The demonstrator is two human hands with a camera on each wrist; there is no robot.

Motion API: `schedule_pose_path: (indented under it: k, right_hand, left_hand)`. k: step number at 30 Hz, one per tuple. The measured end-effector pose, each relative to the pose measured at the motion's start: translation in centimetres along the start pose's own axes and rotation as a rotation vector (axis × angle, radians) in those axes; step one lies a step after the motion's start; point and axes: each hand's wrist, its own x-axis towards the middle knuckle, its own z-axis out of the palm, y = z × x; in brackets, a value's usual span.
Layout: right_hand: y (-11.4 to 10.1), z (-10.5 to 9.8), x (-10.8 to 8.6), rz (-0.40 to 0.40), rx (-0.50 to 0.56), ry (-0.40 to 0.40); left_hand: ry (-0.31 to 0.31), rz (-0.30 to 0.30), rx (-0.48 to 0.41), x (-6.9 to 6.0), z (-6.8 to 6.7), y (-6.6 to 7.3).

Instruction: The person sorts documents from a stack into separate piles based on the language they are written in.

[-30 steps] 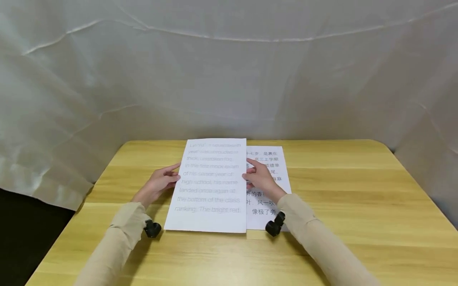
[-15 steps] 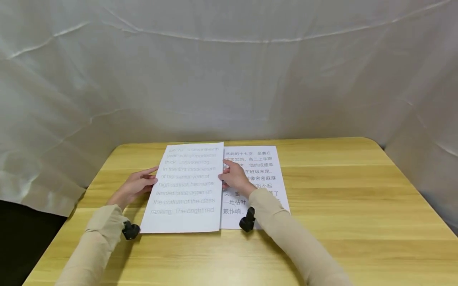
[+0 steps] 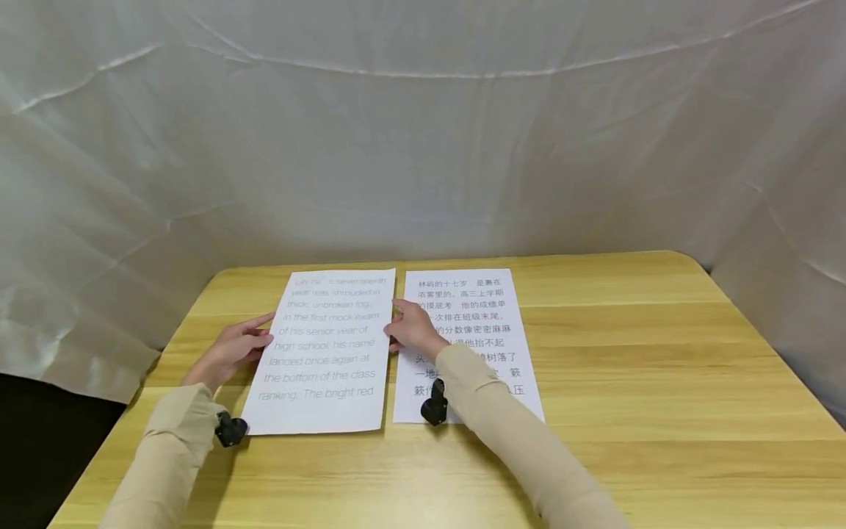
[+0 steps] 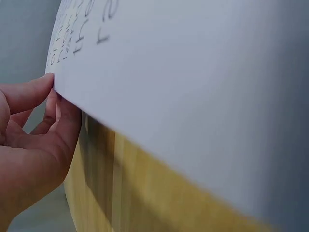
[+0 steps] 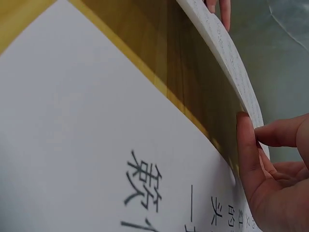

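Observation:
A white sheet with English print (image 3: 317, 353) is held by both side edges, left of a second sheet with Chinese print (image 3: 463, 294). My left hand (image 3: 231, 351) pinches its left edge; in the left wrist view the thumb of that hand (image 4: 36, 125) lies on top and the fingers beneath. My right hand (image 3: 415, 330) pinches the right edge, its forearm crossing above the Chinese sheet and hiding part of the text. In the right wrist view the English sheet (image 5: 231, 63) is raised and bowed above the table, beside the flat Chinese sheet (image 5: 87, 96).
The wooden table (image 3: 661, 367) extends to the right of both sheets. A pale curtain (image 3: 423, 147) hangs behind it and at the sides. Black cameras sit at both wrists, and a dark area lies beyond the table's left edge.
Both hands have moved left with the English sheet. It overlapped the Chinese sheet before; now a strip of table shows between them, and more Chinese text is uncovered.

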Motion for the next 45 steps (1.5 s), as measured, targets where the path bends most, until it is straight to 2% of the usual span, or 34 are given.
schedule_pose_path:
  k: [5,12,19,28,37,45]
  right_hand:
    - [0.0,0.5,0.2,-0.002,0.001,-0.019]
    - [-0.8,0.7,0.6,-0.027,0.009,-0.037]
    - [-1.0,1.1,0.8,0.017,0.062,-0.073]
    - [-0.9,1.7,1.1,0.023,0.082,-0.081]
    - [-0.6,2.0,1.6,0.023,0.033,-0.08]
    - [-0.6,1.9,1.7,-0.02,-0.086,-0.078]
  left_hand:
    - [0.013,-0.015,0.001,0.0,-0.4,-0.2]
    - [0.02,0.018,-0.004,-0.1,-1.1,-0.4]
    - [0.037,-0.001,0.0,0.1,-1.6,-0.6]
    - [0.072,-0.015,0.016,0.0,-1.6,-0.8]
    - [0.088,-0.026,0.08,0.2,-1.4,-0.7]
    - [0.118,-0.049,0.164,0.3,-1.0,-0.4]
